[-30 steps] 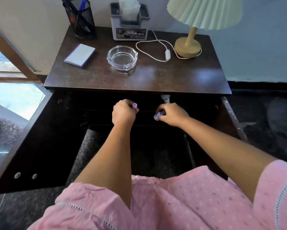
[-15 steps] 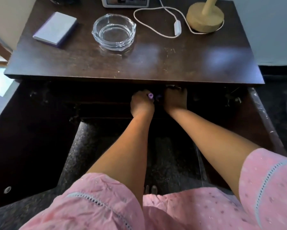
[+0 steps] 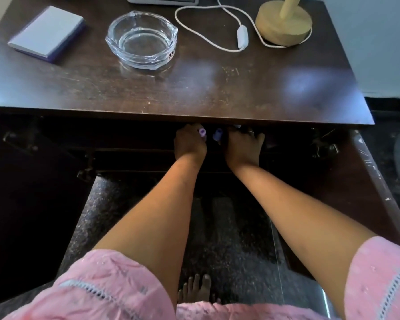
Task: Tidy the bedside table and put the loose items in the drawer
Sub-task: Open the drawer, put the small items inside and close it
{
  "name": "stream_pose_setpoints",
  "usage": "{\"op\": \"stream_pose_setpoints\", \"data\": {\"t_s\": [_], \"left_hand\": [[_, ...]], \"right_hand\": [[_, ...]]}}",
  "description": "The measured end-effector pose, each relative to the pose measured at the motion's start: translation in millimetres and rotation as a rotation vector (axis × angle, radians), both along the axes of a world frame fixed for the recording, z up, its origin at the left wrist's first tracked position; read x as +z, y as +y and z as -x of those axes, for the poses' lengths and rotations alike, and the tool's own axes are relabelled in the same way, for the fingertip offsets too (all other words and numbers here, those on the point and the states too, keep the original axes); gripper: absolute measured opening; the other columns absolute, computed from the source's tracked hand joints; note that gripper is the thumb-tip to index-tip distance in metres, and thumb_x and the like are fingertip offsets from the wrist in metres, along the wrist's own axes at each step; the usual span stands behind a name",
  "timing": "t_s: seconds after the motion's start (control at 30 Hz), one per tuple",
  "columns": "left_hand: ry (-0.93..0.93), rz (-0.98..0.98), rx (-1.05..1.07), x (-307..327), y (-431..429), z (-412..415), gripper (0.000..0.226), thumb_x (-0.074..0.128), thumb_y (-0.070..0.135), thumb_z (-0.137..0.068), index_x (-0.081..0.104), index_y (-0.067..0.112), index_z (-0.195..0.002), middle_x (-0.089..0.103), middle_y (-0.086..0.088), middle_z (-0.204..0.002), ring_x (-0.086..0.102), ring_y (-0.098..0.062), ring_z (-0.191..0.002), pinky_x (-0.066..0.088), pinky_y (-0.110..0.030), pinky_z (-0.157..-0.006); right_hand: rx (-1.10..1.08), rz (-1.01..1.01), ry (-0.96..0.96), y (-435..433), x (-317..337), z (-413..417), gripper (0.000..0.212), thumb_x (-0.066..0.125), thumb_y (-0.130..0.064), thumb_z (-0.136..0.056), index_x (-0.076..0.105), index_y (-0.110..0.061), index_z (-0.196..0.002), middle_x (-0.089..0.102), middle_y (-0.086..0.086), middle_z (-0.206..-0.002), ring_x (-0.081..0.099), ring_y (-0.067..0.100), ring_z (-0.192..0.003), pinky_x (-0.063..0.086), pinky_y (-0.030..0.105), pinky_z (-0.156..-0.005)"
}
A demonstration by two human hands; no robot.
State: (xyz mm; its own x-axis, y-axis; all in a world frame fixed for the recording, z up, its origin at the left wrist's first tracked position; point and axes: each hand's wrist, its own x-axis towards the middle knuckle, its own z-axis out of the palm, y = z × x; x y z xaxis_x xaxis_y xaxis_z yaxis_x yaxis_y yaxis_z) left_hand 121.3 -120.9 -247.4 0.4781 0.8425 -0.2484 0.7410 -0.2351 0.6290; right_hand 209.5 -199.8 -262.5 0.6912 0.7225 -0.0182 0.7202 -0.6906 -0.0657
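Currently both hands are reaching under the tabletop (image 3: 194,93) front edge: left hand (image 3: 189,144) and right hand (image 3: 242,146) each curling shut on drawer front (image 3: 148,155). Notepad (image 3: 47,33), glass ashtray (image 3: 141,39) sitting on top, apart.

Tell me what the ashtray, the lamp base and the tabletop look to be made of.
Ashtray: clear glass, see-through, with bright glints along its thick faceted rim. Lamp base: pale, matte round disc, probably wood or cork; the grain is too soft to tell. Tabletop: dark brown wood or veneer, semi-gloss, reflecting window light, with fine scratches.
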Motion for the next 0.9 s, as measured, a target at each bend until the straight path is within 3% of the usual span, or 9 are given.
{"op": "stream_pose_setpoints", "data": {"t_s": [0.23, 0.37, 0.47, 0.6, 0.73, 0.83, 0.9], "left_hand": [[-0.018, 0.011, 0.028, -5.5, 0.3, -1.8, 0.026, 0.048, 0.022, -0.094, 0.070, 0.009, -0.098, 0.070, -0.016, -0.105, 0.063, -0.032, -0.103, 0.037, -0.024, -0.070], [-0.013, 0.075, 0.045, 1.6, -5.9, 3.9, 0.030, 0.057, 0.022, -0.091, 0.062, 0.012, -0.118, 0.063, -0.014, -0.121, 0.058, -0.032, -0.114, 0.046, -0.030, -0.086], [0.013, 0.154, 0.096, 14.6, -18.1, 11.8, 0.049, 0.058, 0.019, -0.091, 0.043, 0.020, -0.137, 0.040, -0.012, -0.143, 0.052, -0.031, -0.122, 0.045, -0.033, -0.095], [0.002, 0.260, 0.120, 41.9, -39.0, 27.6, 0.044, 0.051, 0.031, -0.094, 0.039, 0.021, -0.136, 0.034, -0.014, -0.140, 0.055, -0.035, -0.114, 0.044, -0.031, -0.092], [0.109, 0.452, 0.095, 79.1, -40.7, 38.6, 0.055, 0.052, 0.040, -0.092, 0.034, 0.013, -0.137, 0.051, -0.016, -0.134, 0.055, -0.033, -0.119, 0.047, -0.031, -0.092], [0.213, 0.595, 0.010, 124.1, -26.4, 57.0, 0.049, 0.048, 0.031, -0.097, 0.041, 0.004, -0.138, 0.052, -0.013, -0.129, 0.054, -0.027, -0.115, 0.044, -0.033, -0.098], [0.210, 0.596, -0.046, 153.7, -12.9, 72.4, 0.038, 0.048, 0.020, -0.097, 0.048, 0.004, -0.131, 0.052, -0.008, -0.114, 0.055, -0.020, -0.091, 0.045, -0.031, -0.079]], "right_hand": [[0.016, -0.041, -0.017, 2.0, -0.2, 1.2, 0.031, 0.049, -0.026, -0.092, 0.055, -0.021, -0.122, 0.064, 0.011, -0.117, 0.054, 0.033, -0.114, 0.030, 0.039, -0.095], [0.038, -0.004, -0.035, -1.1, 9.0, 1.0, 0.033, 0.053, -0.030, -0.090, 0.053, -0.023, -0.122, 0.066, 0.009, -0.115, 0.056, 0.031, -0.113, 0.030, 0.039, -0.095], [0.042, 0.027, -0.043, 0.6, 22.4, 3.6, 0.030, 0.052, -0.030, -0.091, 0.057, -0.024, -0.119, 0.065, 0.007, -0.118, 0.055, 0.029, -0.117, 0.031, 0.037, -0.099], [0.083, 0.148, 0.161, 0.0, 55.1, 11.3, 0.025, 0.048, -0.033, -0.094, 0.058, -0.026, -0.115, 0.061, 0.005, -0.125, 0.054, 0.025, -0.120, 0.037, 0.034, -0.097], [0.037, 0.131, 0.482, -11.3, 87.3, 35.9, 0.038, 0.044, -0.050, -0.092, 0.057, -0.022, -0.114, 0.060, 0.009, -0.121, 0.058, 0.029, -0.111, 0.044, 0.032, -0.088], [0.174, 0.111, 0.633, -12.2, 113.8, 56.2, 0.018, 0.055, -0.026, -0.089, 0.067, -0.013, -0.084, 0.063, 0.013, -0.095, 0.063, 0.030, -0.095, 0.043, 0.030, -0.072], [0.245, 0.029, 0.652, -9.1, 136.0, 68.9, 0.016, 0.058, -0.016, -0.086, 0.064, -0.019, -0.071, 0.065, 0.010, -0.084, 0.064, 0.029, -0.085, 0.047, 0.034, -0.072]]}}
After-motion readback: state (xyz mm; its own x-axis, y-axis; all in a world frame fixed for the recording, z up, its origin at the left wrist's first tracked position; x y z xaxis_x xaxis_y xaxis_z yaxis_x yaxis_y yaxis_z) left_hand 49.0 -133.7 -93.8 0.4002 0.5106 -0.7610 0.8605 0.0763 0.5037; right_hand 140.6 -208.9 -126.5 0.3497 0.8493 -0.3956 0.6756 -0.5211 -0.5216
